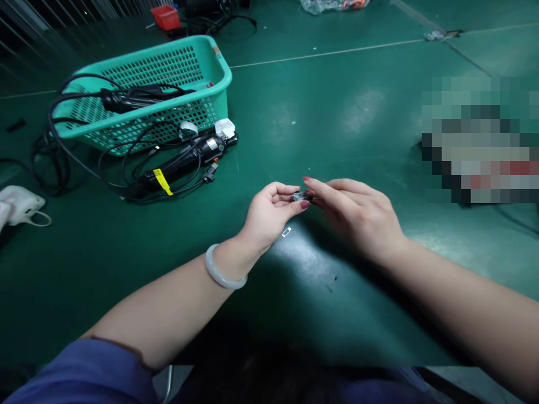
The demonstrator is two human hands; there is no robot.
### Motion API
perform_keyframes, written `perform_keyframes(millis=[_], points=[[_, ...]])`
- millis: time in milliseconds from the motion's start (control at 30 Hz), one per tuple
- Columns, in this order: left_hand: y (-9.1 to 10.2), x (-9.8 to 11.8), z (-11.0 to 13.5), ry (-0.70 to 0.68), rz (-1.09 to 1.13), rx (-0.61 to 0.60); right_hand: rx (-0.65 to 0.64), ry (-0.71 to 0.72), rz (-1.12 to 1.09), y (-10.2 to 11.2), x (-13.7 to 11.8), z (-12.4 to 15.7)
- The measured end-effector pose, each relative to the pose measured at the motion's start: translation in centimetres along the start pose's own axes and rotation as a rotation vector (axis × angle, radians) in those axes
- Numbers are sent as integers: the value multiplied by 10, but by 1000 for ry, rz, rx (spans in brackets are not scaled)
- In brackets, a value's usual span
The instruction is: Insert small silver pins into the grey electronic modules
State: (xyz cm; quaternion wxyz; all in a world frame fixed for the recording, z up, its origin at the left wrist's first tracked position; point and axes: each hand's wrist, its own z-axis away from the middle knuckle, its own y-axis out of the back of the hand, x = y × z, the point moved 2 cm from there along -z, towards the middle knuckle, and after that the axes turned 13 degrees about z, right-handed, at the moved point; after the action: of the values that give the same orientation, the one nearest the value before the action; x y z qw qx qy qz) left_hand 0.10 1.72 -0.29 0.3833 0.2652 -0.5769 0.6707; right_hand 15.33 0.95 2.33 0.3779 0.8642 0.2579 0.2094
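Observation:
My left hand (275,209) pinches a small dark and grey part (300,196) between thumb and fingers, just above the green table. My right hand (357,216) meets it from the other side, its bent fingers closed at the part's right end; its thumb is hidden below. The part is too small and covered to name. Below my left hand, a small white rectangular frame-like piece (287,232) lies on the table.
A turquoise plastic basket (219,78) at upper left holds a black corded tool (126,100). In front of it lies another black wand-shaped device (168,170) with cables and a yellow tag. A white object (21,202) sits far left, a red bin (165,18) behind, a pixelated item (484,157) right.

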Motion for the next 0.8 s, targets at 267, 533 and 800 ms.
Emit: perform_keyframes(millis=[267,533,800], points=[[3,-1,-2,-21,78,45,-7,-106,-144,11,-2,-4],[2,-1,-2,-40,69,97,-438,4,-483,-12,-28,1],[2,-1,-2,-47,52,91,-451,-65,-528,-18,-34,2]])
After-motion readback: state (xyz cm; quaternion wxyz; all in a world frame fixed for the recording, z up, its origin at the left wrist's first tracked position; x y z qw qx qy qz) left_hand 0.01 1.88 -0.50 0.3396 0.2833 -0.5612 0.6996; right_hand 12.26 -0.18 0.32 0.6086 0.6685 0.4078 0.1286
